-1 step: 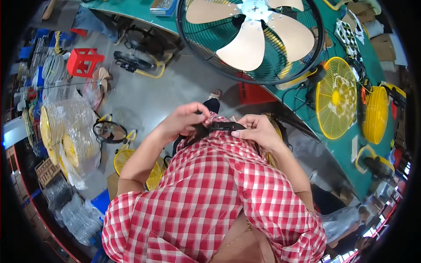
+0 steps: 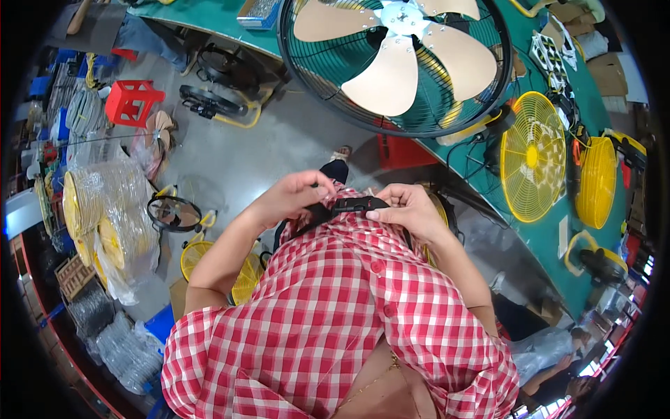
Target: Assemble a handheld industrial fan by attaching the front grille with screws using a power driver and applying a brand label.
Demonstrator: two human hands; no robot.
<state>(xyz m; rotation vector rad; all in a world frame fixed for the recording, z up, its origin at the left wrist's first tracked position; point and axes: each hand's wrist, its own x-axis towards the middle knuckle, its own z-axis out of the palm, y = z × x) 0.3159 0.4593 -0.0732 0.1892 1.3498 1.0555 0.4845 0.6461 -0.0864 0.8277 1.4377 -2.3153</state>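
A black waist strap with a black plastic buckle (image 2: 354, 205) lies across the front of my red-and-white checked shirt (image 2: 314, 293). My right hand (image 2: 412, 211) pinches the strap at the buckle's right end, thumb on top. My left hand (image 2: 293, 195) is at the buckle's left side, fingers curled and thumb near the index fingertip. Below its fingers runs the left part of the strap (image 2: 319, 214). Whatever those fingers hold is too small or hidden to make out.
Ahead, a large black-caged fan (image 2: 401, 63) with pale blades lies on a green table (image 2: 516, 244). Yellow fan guards (image 2: 534, 157) stand along its right side. On the left are a red stool (image 2: 132, 103), wrapped yellow guards (image 2: 112, 216) and small fans on the floor.
The strap's left part sits straighter and slightly higher beside the buckle. My left hand has shifted a little; my right hand keeps its pinch. A person's arm appears at the lower right.
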